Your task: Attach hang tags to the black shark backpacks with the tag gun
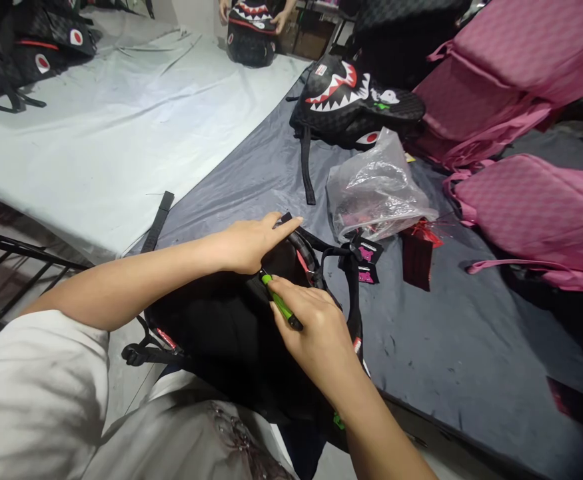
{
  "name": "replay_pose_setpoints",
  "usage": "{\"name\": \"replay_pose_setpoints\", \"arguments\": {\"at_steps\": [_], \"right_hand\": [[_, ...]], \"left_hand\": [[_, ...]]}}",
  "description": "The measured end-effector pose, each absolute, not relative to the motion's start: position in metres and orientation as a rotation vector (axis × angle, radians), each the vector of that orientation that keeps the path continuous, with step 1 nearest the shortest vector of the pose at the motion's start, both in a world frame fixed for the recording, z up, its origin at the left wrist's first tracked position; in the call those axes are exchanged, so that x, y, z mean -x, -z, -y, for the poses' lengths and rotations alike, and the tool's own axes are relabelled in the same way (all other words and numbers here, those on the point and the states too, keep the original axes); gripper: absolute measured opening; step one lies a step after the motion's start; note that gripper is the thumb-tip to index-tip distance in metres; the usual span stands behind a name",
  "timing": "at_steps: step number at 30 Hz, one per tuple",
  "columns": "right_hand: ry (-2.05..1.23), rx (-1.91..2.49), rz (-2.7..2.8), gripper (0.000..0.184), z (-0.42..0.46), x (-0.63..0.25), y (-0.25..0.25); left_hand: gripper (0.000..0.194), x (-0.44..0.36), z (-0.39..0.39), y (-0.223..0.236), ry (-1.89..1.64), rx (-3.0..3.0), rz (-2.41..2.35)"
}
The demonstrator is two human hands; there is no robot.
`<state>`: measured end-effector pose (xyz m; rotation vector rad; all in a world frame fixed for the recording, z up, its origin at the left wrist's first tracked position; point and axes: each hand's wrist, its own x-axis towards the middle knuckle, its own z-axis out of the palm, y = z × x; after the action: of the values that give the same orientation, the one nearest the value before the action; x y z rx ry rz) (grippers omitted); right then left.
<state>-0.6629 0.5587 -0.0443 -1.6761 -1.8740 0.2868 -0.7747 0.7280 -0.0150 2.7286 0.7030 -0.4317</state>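
Observation:
A black backpack (211, 320) lies at the table's front edge against my body, its dark back panel facing up and its straps loose around it. At its top edge, my left hand (251, 243) grips the fabric near the handle, one digit stretched out and the other fingers partly hidden. My right hand (311, 320) is closed around a slim green tool with black ends (284, 307). The tool's dark tip meets the backpack just below my left hand; whether it is a cutter or another kind of tool is unclear.
A clear plastic bag (378, 187) lies beyond the backpack, beside black tags with pink bears (368, 252) and a dark red strip (418, 260). Shark-mouth backpacks (336, 100) lie farther back, pink backpacks (531, 207) at right. Another person's hands (284, 20) hold a backpack across the white-covered table (121, 133).

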Motion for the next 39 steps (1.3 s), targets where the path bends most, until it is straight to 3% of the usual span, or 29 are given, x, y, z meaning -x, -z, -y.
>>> {"name": "replay_pose_setpoints", "arguments": {"at_steps": [11,21,25,29,34,39], "right_hand": [[-0.279,1.693,1.884,0.029,-0.559,0.665,0.045],[-0.504,1.706,1.706,0.02,-0.554,0.666,0.028],[-0.228,1.586,1.376,0.02,-0.527,0.623,0.016],[0.32,1.925,1.249,0.028,-0.52,0.542,0.058],[0.059,2.388,1.857,0.035,-0.543,0.479,0.132],[0.042,2.405,1.954,0.031,-0.554,0.481,0.144]], "left_hand": [[0.108,0.775,-0.729,0.013,0.439,-2.742,-0.697],[0.105,0.773,-0.728,0.009,0.46,-2.804,-0.71],[0.105,0.771,-0.73,0.01,0.467,-2.798,-0.702],[0.105,0.77,-0.73,0.009,0.472,-2.791,-0.705],[0.103,0.769,-0.729,0.006,0.482,-2.772,-0.691],[0.102,0.768,-0.728,0.004,0.469,-2.771,-0.7]]}}
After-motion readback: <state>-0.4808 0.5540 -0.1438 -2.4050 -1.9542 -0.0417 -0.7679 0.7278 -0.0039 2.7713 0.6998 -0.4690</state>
